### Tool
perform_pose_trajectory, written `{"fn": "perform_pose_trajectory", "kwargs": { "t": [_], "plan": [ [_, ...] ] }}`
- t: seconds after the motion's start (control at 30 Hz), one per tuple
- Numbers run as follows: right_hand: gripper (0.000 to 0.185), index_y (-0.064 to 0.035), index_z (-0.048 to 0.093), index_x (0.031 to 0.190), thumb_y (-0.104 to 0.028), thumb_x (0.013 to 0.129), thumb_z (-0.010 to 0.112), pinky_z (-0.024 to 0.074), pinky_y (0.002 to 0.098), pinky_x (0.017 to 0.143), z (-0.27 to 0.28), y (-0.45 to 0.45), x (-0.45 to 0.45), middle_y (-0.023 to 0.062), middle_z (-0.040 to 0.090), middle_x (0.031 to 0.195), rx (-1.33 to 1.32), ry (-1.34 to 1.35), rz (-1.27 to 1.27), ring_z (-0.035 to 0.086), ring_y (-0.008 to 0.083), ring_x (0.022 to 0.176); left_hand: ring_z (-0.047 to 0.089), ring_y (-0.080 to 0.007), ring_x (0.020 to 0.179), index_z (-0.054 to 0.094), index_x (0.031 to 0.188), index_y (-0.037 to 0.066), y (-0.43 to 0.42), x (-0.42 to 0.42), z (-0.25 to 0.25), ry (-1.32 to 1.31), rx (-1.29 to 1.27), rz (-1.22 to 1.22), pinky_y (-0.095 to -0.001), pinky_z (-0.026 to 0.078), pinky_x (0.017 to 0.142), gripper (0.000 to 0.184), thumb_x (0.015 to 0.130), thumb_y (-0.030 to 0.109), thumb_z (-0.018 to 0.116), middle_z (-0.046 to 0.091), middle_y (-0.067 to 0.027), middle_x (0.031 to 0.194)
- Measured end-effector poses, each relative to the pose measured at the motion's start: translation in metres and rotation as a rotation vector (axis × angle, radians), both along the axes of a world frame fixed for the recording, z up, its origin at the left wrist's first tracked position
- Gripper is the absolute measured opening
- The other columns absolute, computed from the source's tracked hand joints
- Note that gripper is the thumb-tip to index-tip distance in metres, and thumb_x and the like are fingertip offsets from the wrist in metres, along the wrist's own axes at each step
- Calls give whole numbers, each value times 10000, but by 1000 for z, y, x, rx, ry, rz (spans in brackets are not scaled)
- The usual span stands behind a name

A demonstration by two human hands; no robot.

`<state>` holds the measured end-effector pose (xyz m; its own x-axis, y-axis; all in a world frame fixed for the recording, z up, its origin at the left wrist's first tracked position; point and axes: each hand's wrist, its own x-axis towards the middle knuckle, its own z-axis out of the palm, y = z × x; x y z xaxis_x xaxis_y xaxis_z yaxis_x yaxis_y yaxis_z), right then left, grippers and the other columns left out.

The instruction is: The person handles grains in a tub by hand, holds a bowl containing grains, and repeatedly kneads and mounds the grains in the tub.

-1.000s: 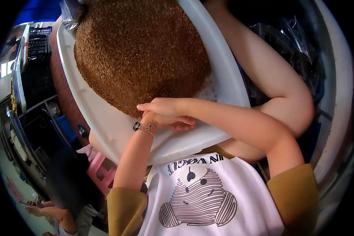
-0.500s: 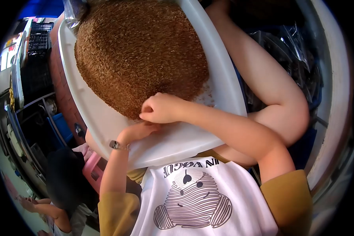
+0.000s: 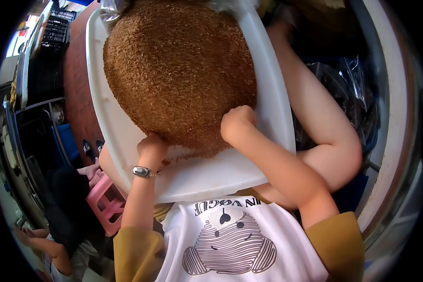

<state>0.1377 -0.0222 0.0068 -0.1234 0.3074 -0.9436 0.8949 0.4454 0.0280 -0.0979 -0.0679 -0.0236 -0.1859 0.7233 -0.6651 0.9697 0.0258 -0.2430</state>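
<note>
A large rounded heap of fine, loose brown shreds or flakes (image 3: pixel 178 70) covers most of a white tray (image 3: pixel 192 181) across the person's lap. At the heap's near left edge, my left hand (image 3: pixel 152 149), with a band on its wrist, is curled, knuckles up, its fingertips hidden against the material. My right hand (image 3: pixel 239 123) is bent into a fist shape at the near right edge of the heap. Its fingertips are also out of sight, so I cannot tell what either hand grips. Between them, a thin ragged fringe of shreds lies on the tray.
Clear plastic (image 3: pixel 112 10) lies at the tray's far left corner. On the left are a pink stool (image 3: pixel 107 207), a black crate (image 3: pixel 57 29), a blue container (image 3: pixel 68 141) and another person's arm (image 3: pixel 51 246). Bags with dark contents (image 3: pixel 336 89) lie to the right.
My hands, close together at the heap's near edge before, are now apart. The right moved right and slightly up, the left slightly left. The view has shifted a little.
</note>
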Motion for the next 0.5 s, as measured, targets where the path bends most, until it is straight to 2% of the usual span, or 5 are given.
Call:
{"fn": "perform_pose_trajectory", "kwargs": {
  "t": [0.07,0.17,0.3,0.4,0.5],
  "plan": [
    [256,-115,681,977,-182,787,523,498,364,640,1,9,5,75,652,1015,-28,-42,-138,636,226,893,645,-286,815,590,925,11,4,3,3,2,-42,2,-365,508,682,322,826,300,490,658,-164,875],
    [241,-95,701,820,-34,591,661,390,311,449,-33,3,13,-74,566,739,29,-55,-179,520,136,597,645,-285,824,613,911,18,4,2,1,-9,-69,16,-365,507,697,337,817,321,501,657,-166,899],
    [303,-99,665,1008,-134,782,466,486,376,705,-21,-2,6,91,641,1035,-125,95,-112,624,236,921,643,-283,819,655,807,38,6,9,3,-79,-122,71,-368,506,688,313,804,316,511,658,-166,882],
    [318,-71,654,1018,-131,779,452,481,401,757,-18,-7,-3,122,627,1061,-253,207,-68,608,263,961,644,-287,770,667,752,42,-4,7,-9,-221,-96,-48,-384,507,669,302,805,282,491,660,-159,828],
    [320,-33,645,1009,-129,773,452,474,425,786,-36,-19,-12,156,617,1066,-193,292,-151,600,294,967,645,-273,716,655,753,-5,5,26,9,-409,-405,332,-370,508,645,298,800,225,472,653,-180,793]
  ]
}}
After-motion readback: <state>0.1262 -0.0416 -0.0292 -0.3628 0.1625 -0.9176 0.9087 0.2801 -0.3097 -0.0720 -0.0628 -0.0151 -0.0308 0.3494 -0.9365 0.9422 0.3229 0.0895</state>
